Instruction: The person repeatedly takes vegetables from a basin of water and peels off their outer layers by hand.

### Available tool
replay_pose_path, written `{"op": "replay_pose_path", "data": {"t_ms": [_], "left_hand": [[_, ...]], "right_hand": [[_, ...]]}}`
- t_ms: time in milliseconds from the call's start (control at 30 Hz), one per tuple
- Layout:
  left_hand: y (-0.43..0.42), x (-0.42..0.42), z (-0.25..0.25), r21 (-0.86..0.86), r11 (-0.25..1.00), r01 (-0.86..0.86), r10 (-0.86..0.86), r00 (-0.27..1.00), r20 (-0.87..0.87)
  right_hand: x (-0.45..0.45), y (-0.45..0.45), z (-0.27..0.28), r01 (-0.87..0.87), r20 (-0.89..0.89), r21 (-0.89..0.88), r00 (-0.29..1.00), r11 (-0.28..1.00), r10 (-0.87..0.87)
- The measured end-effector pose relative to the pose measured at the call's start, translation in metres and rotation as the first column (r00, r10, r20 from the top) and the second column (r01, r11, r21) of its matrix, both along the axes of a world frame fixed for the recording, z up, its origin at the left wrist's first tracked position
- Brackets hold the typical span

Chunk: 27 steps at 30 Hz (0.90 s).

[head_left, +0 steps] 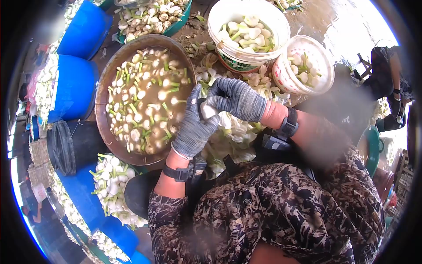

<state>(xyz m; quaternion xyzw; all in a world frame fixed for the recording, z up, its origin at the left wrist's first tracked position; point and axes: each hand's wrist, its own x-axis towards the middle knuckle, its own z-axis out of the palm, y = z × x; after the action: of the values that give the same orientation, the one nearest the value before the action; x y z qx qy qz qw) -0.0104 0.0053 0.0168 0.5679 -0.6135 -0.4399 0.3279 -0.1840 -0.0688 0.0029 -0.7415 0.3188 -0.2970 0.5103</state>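
Observation:
Both my hands wear grey gloves and meet near the centre, around one white garlic bulb (pixel 208 109). My left hand (pixel 193 125) has its fingers closed on the bulb from the left. From the right, my right hand (pixel 239 97) reaches over it with curled fingers at the bulb's upper side; whether those fingertips hold a peel or tool is hidden. Just left of my hands is a wide brown basin (pixel 102 105) of murky water with many trimmed garlic bulbs floating in it. Loose peelings (pixel 233 125) lie below and behind my hands.
Ahead stand a white bucket (pixel 215 22) and a smaller white tub (pixel 323 66), both holding bulbs. Blue containers (pixel 72 88) and a black bucket (pixel 61 147) line the left. A garlic pile (pixel 112 187) lies lower left. Another person (pixel 389 75) is at the right edge.

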Motion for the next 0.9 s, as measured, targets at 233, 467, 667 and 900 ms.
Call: {"op": "replay_pose_path", "data": {"t_ms": [233, 467, 667, 900], "left_hand": [[-0.004, 0.006, -0.009, -0.324, 0.944, 0.061, -0.018, 0.991, 0.135], [-0.005, 0.003, -0.024, 0.201, 0.967, -0.157, 0.217, 0.921, -0.324], [-0.004, -0.007, -0.031, 0.112, 0.985, -0.132, 0.172, 0.8, -0.575], [-0.026, -0.002, -0.035, 0.329, 0.942, -0.061, 0.321, 0.443, -0.837]], "right_hand": [[-0.005, -0.005, 0.004, 0.097, 0.029, 0.279, 0.994, 0.955, -0.109], [-0.005, 0.0, 0.003, 0.088, -0.183, 0.098, 0.981, 0.991, -0.069], [-0.014, -0.032, -0.003, 0.335, -0.151, 0.561, 0.94, 0.756, -0.305], [-0.04, -0.038, -0.012, -0.08, -0.811, -0.115, 0.583, 0.99, -0.047]]}}
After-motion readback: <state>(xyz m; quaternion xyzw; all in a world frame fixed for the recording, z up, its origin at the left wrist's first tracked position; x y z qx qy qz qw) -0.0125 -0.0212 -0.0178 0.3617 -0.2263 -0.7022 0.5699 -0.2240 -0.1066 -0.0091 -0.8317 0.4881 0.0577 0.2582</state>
